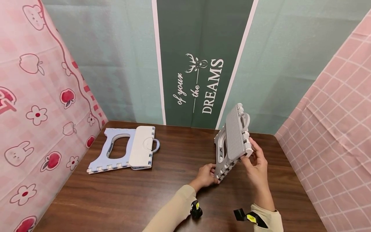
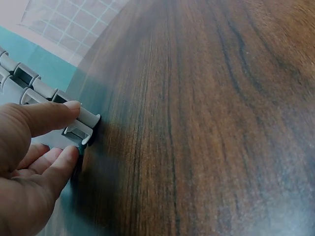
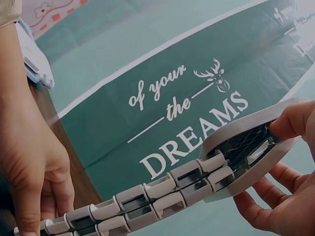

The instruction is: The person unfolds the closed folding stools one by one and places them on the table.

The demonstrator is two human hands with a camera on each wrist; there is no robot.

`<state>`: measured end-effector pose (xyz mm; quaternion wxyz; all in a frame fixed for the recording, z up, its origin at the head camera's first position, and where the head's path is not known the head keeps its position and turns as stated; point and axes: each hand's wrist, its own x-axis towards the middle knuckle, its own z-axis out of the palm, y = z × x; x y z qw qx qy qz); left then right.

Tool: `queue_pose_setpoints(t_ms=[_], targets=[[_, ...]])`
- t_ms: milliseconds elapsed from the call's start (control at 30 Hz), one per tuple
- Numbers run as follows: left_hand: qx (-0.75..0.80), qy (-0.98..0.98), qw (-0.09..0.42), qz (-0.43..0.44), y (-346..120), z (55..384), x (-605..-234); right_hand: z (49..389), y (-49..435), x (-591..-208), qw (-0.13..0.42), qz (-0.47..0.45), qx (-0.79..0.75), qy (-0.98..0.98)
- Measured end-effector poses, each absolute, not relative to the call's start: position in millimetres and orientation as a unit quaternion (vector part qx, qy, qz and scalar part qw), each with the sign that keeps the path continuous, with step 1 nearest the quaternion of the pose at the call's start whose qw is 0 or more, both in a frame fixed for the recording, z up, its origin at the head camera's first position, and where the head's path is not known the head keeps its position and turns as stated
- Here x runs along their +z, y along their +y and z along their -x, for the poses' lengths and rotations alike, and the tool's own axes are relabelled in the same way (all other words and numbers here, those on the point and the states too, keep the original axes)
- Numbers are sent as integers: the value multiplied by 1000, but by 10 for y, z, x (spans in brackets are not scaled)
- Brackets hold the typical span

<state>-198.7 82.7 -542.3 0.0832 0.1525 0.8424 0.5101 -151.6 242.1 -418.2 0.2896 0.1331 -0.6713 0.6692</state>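
A grey folding step stool [image 1: 235, 135], folded nearly flat, is held tilted on its edge at the right of the table. My left hand [image 1: 206, 175] grips its lower hinged corner near the tabletop; in the left wrist view, the thumb and fingers [image 2: 54, 118] pinch that end. My right hand [image 1: 257, 164] holds the top panel's near corner, with the thumb on one side and fingers round the other, as the right wrist view shows. A loop handle [image 1: 245, 121] sticks out from the panel's edge.
A second folding stool, blue with a white top [image 1: 142, 146], lies flat on the brown wooden table [image 1: 179, 151] at the left. A green cloth [image 1: 130, 64] hangs behind. Pink patterned cloths stand along the left [image 1: 37, 129] and right [image 1: 333, 135] sides.
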Motion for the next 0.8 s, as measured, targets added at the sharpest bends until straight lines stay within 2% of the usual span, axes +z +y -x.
queue_pose_setpoints(t_ms=[233, 467, 800], targets=[[535, 825, 97, -154, 847, 1990, -5409, 1507, 2322, -4049, 285, -121, 622, -719], [533, 824, 88, -170, 862, 2007, -5425, 1452, 2142, -3838, 276, -97, 561, -774], [540, 819, 93, -167, 870, 2020, -5447, 1451, 2124, -3840, 285, -105, 539, -786]])
